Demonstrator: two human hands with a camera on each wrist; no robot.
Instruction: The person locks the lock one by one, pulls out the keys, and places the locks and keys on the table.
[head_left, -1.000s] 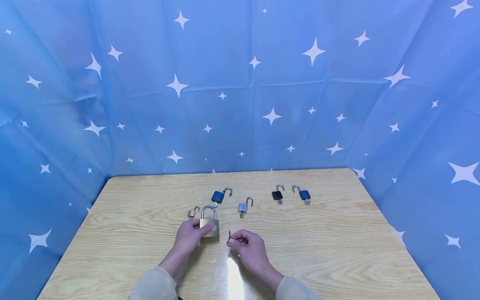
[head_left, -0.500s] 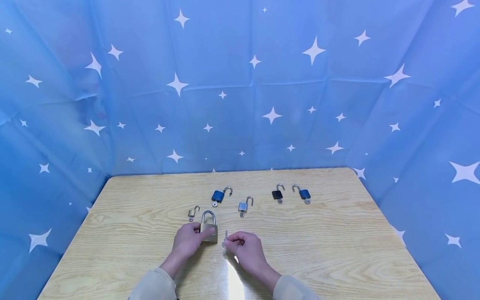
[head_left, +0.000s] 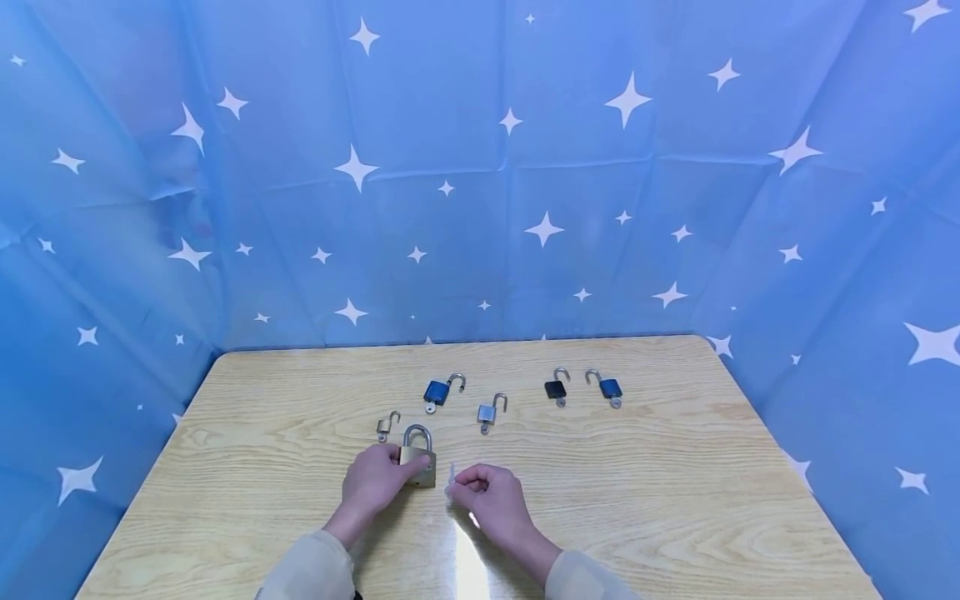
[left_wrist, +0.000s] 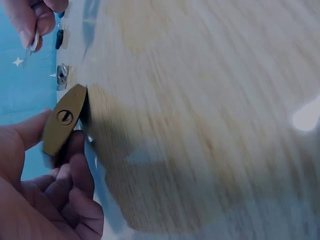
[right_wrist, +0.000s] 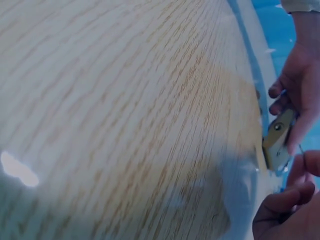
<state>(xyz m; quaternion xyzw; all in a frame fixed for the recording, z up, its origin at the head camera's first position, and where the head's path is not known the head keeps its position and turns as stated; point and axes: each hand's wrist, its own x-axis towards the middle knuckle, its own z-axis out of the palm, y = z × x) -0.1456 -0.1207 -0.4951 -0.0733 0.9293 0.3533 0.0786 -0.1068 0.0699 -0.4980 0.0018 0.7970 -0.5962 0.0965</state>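
My left hand (head_left: 375, 479) grips a large brass padlock (head_left: 417, 468) with the thumb over its front; the steel shackle points up and is seated at both ends. In the left wrist view the padlock's underside (left_wrist: 65, 118) shows a round keyhole. Just to the right, my right hand (head_left: 491, 496) pinches a small key (head_left: 452, 475) between thumb and fingertips, its blade pointing up and apart from the padlock. The right wrist view shows the same brass padlock (right_wrist: 279, 137) in the left hand, close to the right fingertips.
Behind the hands lie several smaller padlocks with swung-open shackles and keys in them: a small brass one (head_left: 383, 426), a blue one (head_left: 436, 392), a silver one (head_left: 486, 414), a black one (head_left: 555, 389) and another blue one (head_left: 611, 388). A blue starred curtain (head_left: 480, 208) surrounds the wooden table (head_left: 675, 500).
Over the last second the left hand has lowered the padlock slightly and tilted it. The right hand has moved a little left with the key, which has turned in its grip.
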